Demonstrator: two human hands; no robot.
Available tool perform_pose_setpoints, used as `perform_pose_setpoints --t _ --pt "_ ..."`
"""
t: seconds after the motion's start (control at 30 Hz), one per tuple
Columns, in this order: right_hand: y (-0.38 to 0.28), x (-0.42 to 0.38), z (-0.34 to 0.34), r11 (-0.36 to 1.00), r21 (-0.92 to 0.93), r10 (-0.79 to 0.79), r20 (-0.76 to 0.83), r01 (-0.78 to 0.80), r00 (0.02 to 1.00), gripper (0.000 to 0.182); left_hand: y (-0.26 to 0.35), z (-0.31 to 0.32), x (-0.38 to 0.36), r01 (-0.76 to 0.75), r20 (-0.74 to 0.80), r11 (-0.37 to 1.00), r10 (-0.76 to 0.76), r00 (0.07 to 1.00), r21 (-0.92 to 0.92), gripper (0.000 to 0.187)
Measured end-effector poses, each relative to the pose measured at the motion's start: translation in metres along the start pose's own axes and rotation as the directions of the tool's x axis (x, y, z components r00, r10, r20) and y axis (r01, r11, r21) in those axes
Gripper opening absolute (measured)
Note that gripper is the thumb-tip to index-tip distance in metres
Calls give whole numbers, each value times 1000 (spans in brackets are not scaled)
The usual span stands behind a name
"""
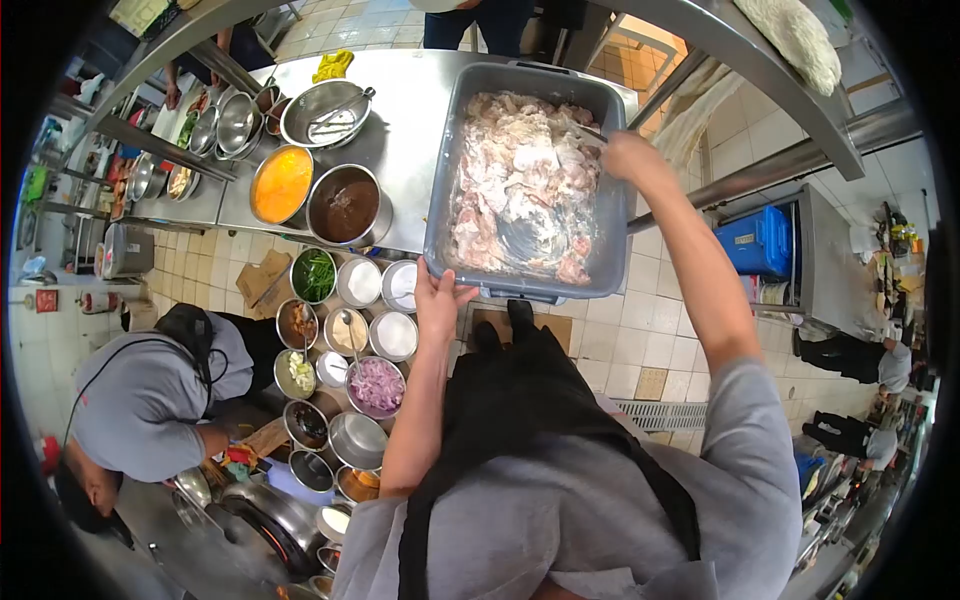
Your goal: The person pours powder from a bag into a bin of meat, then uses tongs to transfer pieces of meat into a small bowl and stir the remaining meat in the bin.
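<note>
Currently, your left hand [442, 295] sits at the near left corner of the grey tub [612, 235], fingers against its wall; you cannot tell from this view whether it truly grips. Your right hand [632, 158], somewhat blurred, is clenched above the tub's right side around a slim utensil [592, 136] that points toward the meat. The tub rests on the steel table [408, 120], its near end jutting past the table's edge toward you, and pale raw meat [510, 165] with a whitish coating covers most of its floor. To the tub's left you have brown liquid [343, 207] in a pot and an orange-yellow mixture [283, 185] beside it. Lower down, chopped purple onion [377, 386] fills a bowl near your left forearm.
</note>
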State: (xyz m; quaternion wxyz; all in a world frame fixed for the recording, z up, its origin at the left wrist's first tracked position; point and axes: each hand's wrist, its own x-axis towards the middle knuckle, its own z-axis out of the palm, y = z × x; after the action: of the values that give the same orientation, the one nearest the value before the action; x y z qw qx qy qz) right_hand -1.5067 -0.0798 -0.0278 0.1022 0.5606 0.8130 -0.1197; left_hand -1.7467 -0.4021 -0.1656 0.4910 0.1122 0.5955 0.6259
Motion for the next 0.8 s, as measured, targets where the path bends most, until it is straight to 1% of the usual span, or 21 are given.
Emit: perform_pose_setpoints --t 0.07,0.1,0.13,0.17,0.23,0.33,0.4,0.47,0.53,0.57,0.63,0.73,0.77,0.8 --pt "-3 66 42 993 100 47 113 -58 992 32 -1 -1 -4 6 -1 1000 -6 1000 6 72" --pt "-16 66 59 996 88 -17 96 8 995 31 -2 0 -6 10 -11 1000 -10 1000 -1 73" --pt "-34 60 69 994 75 -80 74 75 994 31 -1 2 -1 8 -18 1000 -8 1000 -8 73" --pt "-49 45 68 986 8 -166 87 166 982 30 2 5 2 -5 -19 1000 5 1000 -4 74" --pt "-64 -3 47 981 -15 -188 178 193 966 29 2 3 -4 -8 -21 1000 9 1000 11 75" --pt "-41 -46 33 960 -65 -257 181 272 949 27 1 4 -2 -8 -1 999 8 1000 -34 75" --pt "-27 -64 -13 975 -106 -175 187 197 967 27 1 1 -3 4 5 999 -4 1000 -41 74" --pt "-15 -51 -49 974 -188 -82 236 129 968 30 2 0 -3 13 6 999 -13 1000 -43 72" --pt "-8 -15 -57 968 -247 101 239 -41 966 32 0 -2 -3 15 12 999 -14 1000 -41 71" --pt "0 13 -50 971 -239 86 226 -30 970 33 0 -2 -2 11 15 999 -11 1000 -42 71" --pt "17 57 -6 976 -218 67 214 -19 975 34 3 -2 -3 -1 28 1000 2 1000 -26 71" --pt "-2 71 31 991 -82 -93 145 106 985 33 7 1 2 -12 66 1000 14 998 -26 71" --pt "-17 56 34 983 -77 -148 215 167 965 33 6 -1 -2 -5 81 1000 7 997 -24 71" --pt "-38 36 33 970 -71 -203 275 231 940 32 4 -2 -2 -4 65 1000 6 998 -31 71"
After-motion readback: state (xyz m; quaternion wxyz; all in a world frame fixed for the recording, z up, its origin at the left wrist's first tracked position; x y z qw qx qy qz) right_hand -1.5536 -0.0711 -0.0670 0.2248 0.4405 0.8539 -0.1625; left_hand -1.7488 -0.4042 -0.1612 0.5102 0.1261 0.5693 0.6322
